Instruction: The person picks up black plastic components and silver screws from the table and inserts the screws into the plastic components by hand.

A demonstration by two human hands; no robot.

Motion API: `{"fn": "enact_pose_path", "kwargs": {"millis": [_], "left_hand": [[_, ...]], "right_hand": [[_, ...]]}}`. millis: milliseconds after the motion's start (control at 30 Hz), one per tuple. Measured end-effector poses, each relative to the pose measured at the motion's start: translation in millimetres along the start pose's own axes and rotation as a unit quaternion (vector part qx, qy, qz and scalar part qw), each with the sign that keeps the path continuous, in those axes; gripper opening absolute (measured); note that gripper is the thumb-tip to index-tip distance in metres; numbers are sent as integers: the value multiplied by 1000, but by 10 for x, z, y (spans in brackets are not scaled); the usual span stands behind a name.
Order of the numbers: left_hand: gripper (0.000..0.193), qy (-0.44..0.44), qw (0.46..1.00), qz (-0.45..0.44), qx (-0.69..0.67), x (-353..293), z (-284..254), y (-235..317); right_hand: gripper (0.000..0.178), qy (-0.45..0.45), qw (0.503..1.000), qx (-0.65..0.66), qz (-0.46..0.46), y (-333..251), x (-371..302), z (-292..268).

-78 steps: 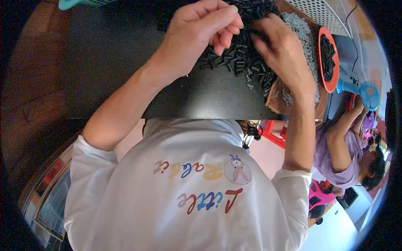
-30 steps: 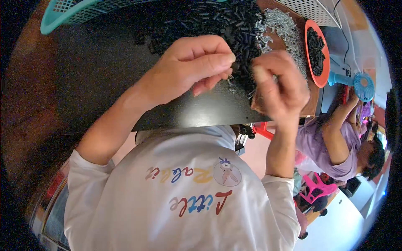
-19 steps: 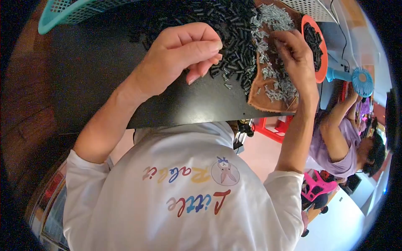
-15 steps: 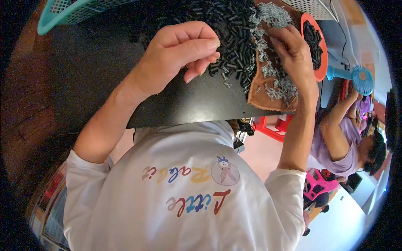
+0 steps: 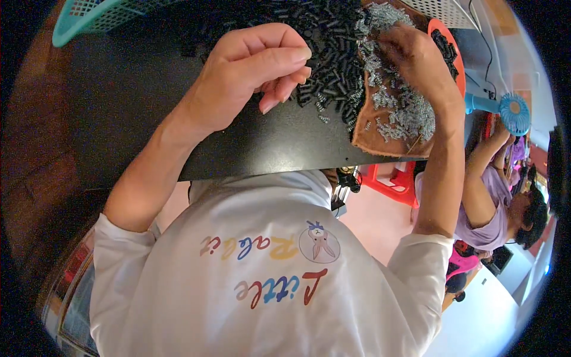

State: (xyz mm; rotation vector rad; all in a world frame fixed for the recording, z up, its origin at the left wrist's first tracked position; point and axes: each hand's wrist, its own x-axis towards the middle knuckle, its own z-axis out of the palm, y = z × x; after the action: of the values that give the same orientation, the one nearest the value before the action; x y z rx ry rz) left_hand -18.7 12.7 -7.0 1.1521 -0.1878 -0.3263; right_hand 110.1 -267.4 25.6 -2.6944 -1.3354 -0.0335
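My left hand (image 5: 256, 71) is raised above the dark table, its thumb pressed to its curled fingers. What they hold, if anything, is hidden. A large heap of small black cylindrical pieces (image 5: 333, 74) lies beyond it and to its right. Many small silver coil springs (image 5: 410, 116) are strewn over a brown cloth (image 5: 369, 134) at the right. Over the far part of those springs is my right hand (image 5: 419, 62), its fingers bent down toward them. Blur and shadow conceal its fingertips.
An orange-red tray (image 5: 461, 83) with black pieces stands beyond my right hand. A teal basket (image 5: 89, 27) is at the far left, and a white perforated basket (image 5: 443, 12) at the far right. A person (image 5: 496, 208) sits to the right near a blue fan (image 5: 514, 113).
My right hand has shifted right and slightly away over the springs, uncovering more of them on the near part of the cloth. My left hand has hardly moved.
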Motion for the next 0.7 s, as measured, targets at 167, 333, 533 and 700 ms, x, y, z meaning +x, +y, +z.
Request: {"fn": "enact_pose_path", "kwargs": {"millis": [167,333,533,700], "left_hand": [[19,9,1000,-8,0,-4,1,11],[19,20,999,-7,-31,17,6,27],[22,29,994,-31,-96,19,15,40],[24,35,991,-42,-124,26,37,27]], "right_hand": [[11,-60,998,-4,8,51,125,-21],[12,-45,998,-32,13,-32,92,-55],[12,64,985,119,109,-372,-54,-241],[9,94,870,430,221,-942,-69,-291]]}}
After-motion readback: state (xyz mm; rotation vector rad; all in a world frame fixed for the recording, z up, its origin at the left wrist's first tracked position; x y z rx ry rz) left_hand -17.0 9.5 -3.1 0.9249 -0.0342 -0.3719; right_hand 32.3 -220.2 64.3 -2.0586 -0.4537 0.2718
